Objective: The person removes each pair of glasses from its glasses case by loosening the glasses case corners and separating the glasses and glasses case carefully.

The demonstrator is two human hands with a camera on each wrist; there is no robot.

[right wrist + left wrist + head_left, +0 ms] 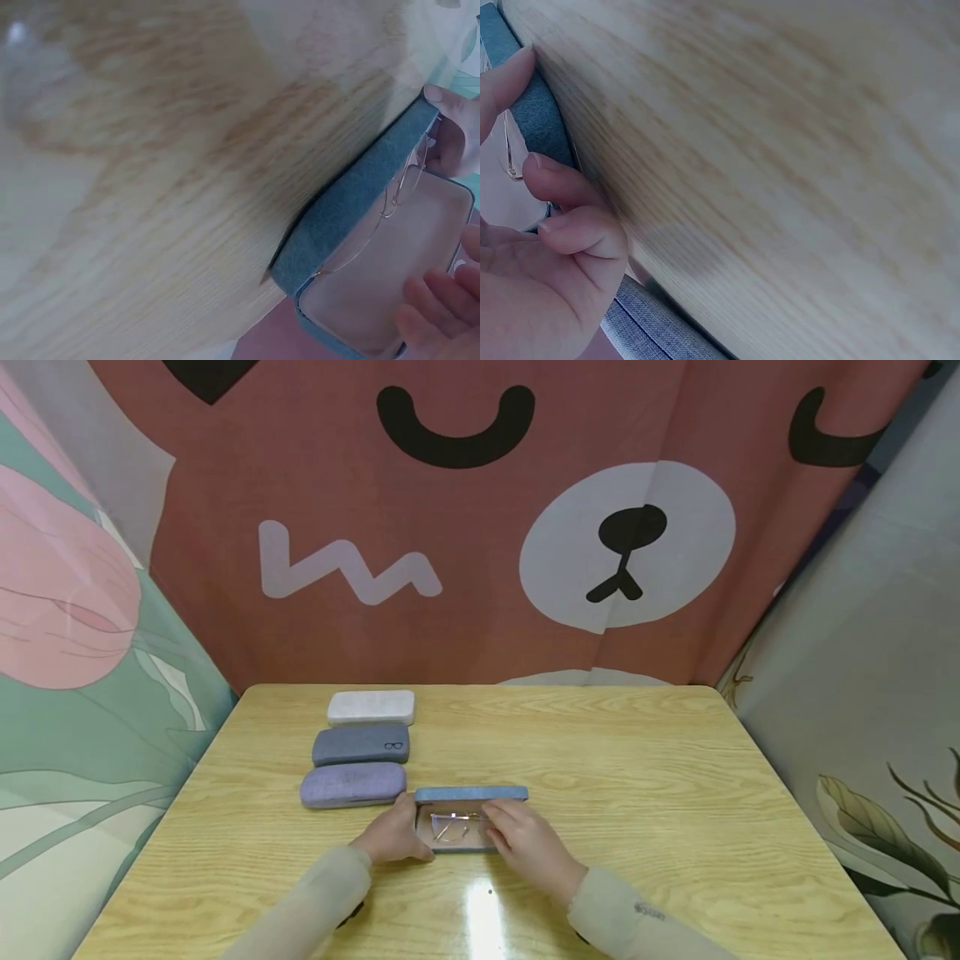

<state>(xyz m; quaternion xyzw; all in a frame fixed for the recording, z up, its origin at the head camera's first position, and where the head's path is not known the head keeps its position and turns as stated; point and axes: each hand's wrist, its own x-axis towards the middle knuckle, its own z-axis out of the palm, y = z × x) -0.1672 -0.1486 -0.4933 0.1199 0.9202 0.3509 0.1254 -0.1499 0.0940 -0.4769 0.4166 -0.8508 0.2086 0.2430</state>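
Note:
An open blue glasses case lies near the front middle of the table, its lid raised at the back. Inside, on the pale lining, is a pair of thin metal-framed glasses. My left hand grips the case's left end, with its thumb on the edge of the case in the left wrist view. At the right end, my right hand reaches over the case. In the right wrist view the fingers of this right hand are loosely bent beside the lining, apart from the glasses.
Behind and left of the blue case, three closed glasses cases lie in a column: purple, grey-blue and white. They rest on a wooden table. A patterned curtain hangs along its back edge.

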